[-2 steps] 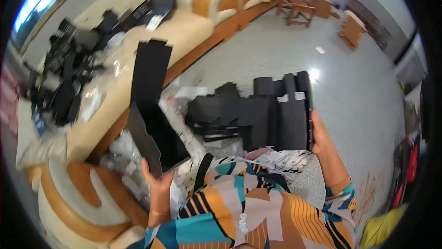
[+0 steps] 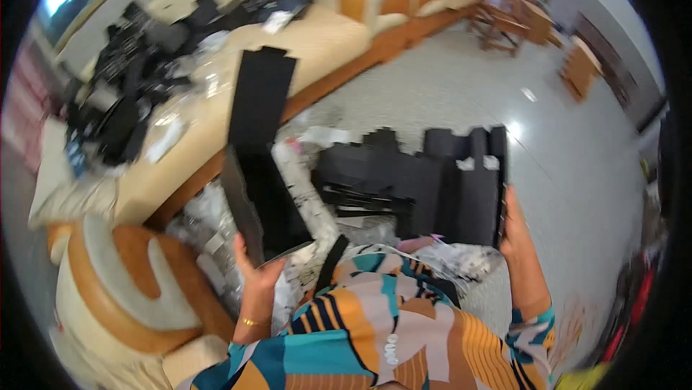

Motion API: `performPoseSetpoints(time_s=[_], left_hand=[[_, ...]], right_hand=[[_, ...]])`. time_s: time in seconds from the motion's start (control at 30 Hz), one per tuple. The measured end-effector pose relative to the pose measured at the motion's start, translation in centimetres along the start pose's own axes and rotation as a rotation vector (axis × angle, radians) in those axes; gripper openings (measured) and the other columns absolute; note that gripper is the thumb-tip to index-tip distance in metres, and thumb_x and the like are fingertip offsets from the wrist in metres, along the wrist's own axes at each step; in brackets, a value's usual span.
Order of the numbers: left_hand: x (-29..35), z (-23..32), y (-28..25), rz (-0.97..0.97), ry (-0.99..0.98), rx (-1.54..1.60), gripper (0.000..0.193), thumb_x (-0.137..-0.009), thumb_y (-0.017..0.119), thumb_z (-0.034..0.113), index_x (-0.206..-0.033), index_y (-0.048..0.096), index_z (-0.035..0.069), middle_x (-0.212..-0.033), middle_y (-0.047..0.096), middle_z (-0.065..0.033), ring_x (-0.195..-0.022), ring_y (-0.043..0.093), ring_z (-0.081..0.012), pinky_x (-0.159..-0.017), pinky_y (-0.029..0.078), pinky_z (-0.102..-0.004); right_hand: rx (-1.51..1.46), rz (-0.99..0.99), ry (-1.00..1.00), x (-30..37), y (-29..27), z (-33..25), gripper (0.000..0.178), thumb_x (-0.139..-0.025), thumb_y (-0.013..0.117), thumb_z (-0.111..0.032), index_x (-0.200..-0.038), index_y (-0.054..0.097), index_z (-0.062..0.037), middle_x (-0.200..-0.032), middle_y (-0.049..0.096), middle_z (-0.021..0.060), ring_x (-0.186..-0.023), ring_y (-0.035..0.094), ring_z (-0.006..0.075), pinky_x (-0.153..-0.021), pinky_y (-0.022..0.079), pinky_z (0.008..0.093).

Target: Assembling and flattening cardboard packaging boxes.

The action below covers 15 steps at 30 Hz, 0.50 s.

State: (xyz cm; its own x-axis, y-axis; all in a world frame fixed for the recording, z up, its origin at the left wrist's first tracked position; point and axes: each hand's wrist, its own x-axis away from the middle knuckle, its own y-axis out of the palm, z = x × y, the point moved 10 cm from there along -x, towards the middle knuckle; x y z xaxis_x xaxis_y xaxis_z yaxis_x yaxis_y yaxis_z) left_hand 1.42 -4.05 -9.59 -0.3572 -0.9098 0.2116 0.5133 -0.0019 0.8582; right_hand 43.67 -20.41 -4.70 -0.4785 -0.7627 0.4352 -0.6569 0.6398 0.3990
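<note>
My left hand [image 2: 258, 272] grips the lower end of a black cardboard box [image 2: 268, 195], with a long flap standing up at its far end. One side edge of this box looks torn and grey. My right hand [image 2: 513, 228] is closed on the right edge of a black folded cardboard piece [image 2: 461, 206] with several upright panels and two small white patches. Its fingers are partly hidden behind the cardboard. Left of that piece, in front of me, lies a pile of flattened black cardboard [image 2: 367, 174]; where one ends and the other begins is hard to tell.
A cream sofa [image 2: 339, 33] with wooden trim runs along the left, heaped with black cardboard pieces [image 2: 130, 73] and clear plastic. Its armrest [image 2: 137, 282] stands near my left elbow. Clear plastic wrapping [image 2: 209, 224] lies on the floor. A wooden chair [image 2: 501, 19] stands far off.
The whole view has shifted, so the surroundings appear farther right and lower. Both hands keep their holds. The right-hand cardboard has turned slightly, and a second white patch shows more clearly.
</note>
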Motion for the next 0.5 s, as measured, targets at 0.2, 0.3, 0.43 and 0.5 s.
performPoseSetpoints(time_s=[0.2,0.3,0.43,0.5], left_hand=[[-1.0,-0.1,-1.2,0.041,0.0,0.261,0.06,-0.076,0.051,0.056,-0.123,0.051,0.018,-0.128,0.049,-0.0093,-0.119,0.042,-0.0306,-0.1,0.027,-0.0526],[-3.8,3.0,0.0,-0.091,0.065,0.204,0.067,-0.076,0.044,0.063,-0.126,0.048,0.019,-0.132,0.044,-0.0105,-0.12,0.04,-0.0326,-0.1,0.025,-0.0543],[-11.5,7.5,0.0,-0.135,0.085,0.177,0.069,-0.075,0.046,0.063,-0.125,0.047,0.015,-0.129,0.046,-0.0121,-0.117,0.042,-0.033,-0.098,0.029,-0.0547],[-16.1,9.3,0.0,-0.174,0.105,0.16,0.068,-0.075,0.048,0.061,-0.124,0.048,0.013,-0.125,0.048,-0.0128,-0.115,0.044,-0.0332,-0.096,0.031,-0.0556]], right_hand=[[0.106,-0.014,0.017,0.0,1.2,2.6,0.055,-0.089,0.046,-0.047,-0.123,0.046,-0.004,-0.119,0.053,0.0106,-0.106,0.053,0.0229,-0.091,0.042,0.0355],[0.065,-0.083,0.084,0.0,2.2,4.4,0.054,-0.088,0.048,-0.045,-0.123,0.047,-0.004,-0.118,0.054,0.0103,-0.105,0.053,0.0226,-0.09,0.043,0.0355],[0.039,-0.172,0.149,-0.1,4.2,6.1,0.051,-0.087,0.052,-0.043,-0.119,0.05,-0.0039,-0.113,0.057,0.0094,-0.1,0.056,0.0217,-0.087,0.045,0.0344],[0.11,-0.17,0.114,-0.3,3.9,6.4,0.047,-0.086,0.055,-0.041,-0.114,0.052,-0.0037,-0.107,0.059,0.0081,-0.093,0.058,0.0203,-0.084,0.047,0.0331]])
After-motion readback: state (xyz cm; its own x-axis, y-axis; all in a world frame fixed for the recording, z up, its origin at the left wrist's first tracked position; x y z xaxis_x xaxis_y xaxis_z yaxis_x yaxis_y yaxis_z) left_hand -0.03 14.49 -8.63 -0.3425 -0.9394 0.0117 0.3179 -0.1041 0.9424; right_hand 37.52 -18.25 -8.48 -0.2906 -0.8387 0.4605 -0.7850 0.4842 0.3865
